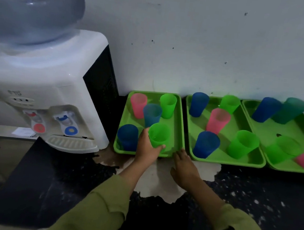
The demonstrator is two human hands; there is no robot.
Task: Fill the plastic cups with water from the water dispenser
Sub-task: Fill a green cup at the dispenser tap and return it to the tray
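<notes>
At far left stood the water dispenser point(44, 86). Beside it, the nearest green tray point(181, 125) held five cups. The green cup point(159, 136) was at its front-right corner, with the left hand point(147, 147) curled round its wall. The right hand point(185, 167) lay flat, fingers loosely spread, at the tray's front rim. Step: picking a cup. Next probably meant carrying it upright under the blue tap point(64, 118).

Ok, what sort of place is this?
Likely a kitchen or pantry drinks corner, though I can't be sure: a water dispenser with its bottle stands on a dark speckled counter against a scuffed wall, beside green trays of plastic cups. The left hand grips a green cup.
</notes>
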